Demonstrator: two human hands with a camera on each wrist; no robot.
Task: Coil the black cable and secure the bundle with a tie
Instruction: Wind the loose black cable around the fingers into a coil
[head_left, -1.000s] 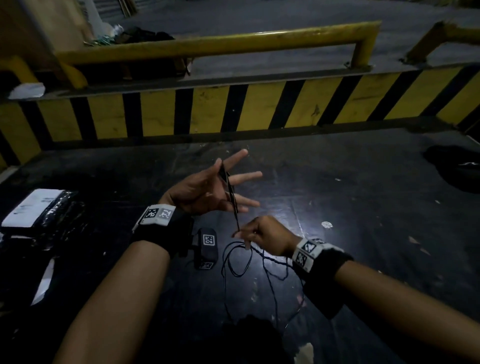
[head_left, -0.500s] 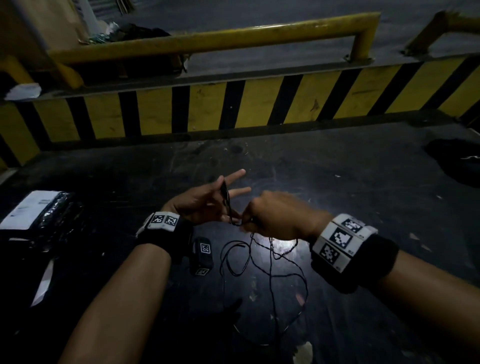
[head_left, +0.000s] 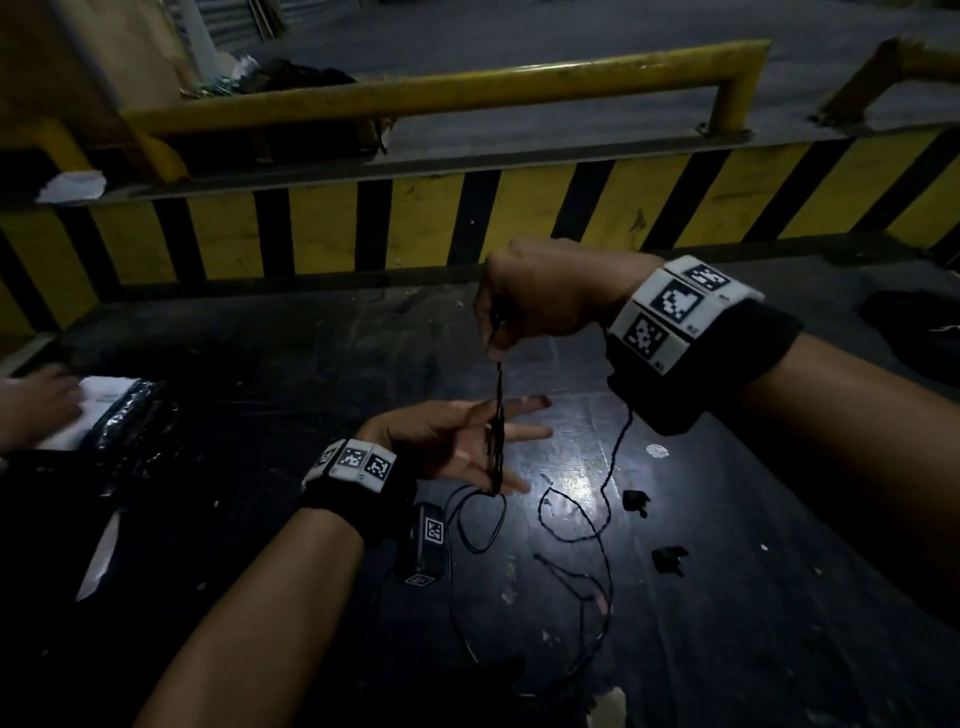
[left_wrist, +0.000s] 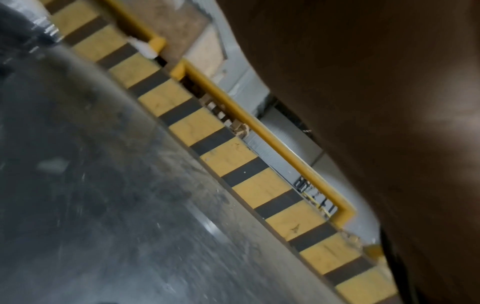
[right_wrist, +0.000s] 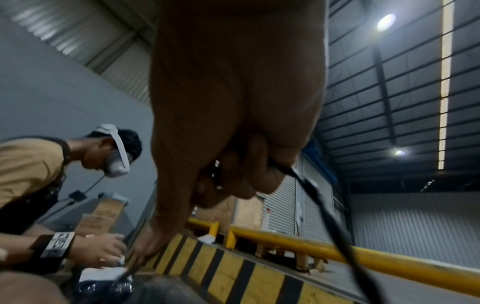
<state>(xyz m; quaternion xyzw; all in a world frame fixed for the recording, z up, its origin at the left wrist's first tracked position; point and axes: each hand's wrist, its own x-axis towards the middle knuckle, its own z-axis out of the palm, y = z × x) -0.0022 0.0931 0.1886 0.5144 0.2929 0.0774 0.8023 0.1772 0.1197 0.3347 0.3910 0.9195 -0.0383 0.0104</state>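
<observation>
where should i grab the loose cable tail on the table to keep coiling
Judging by its lie, pinch the cable on the slack strand hanging under the right hand, coming from above. That part hangs clear of the table, while the left hand holds the wound bundle.

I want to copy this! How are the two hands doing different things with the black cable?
The right hand is raised, fingers curled, pinching the black cable from above. The left hand sits lower, palm up, fingers spread straight, with loops wound around them. Both touch the same cable.
</observation>
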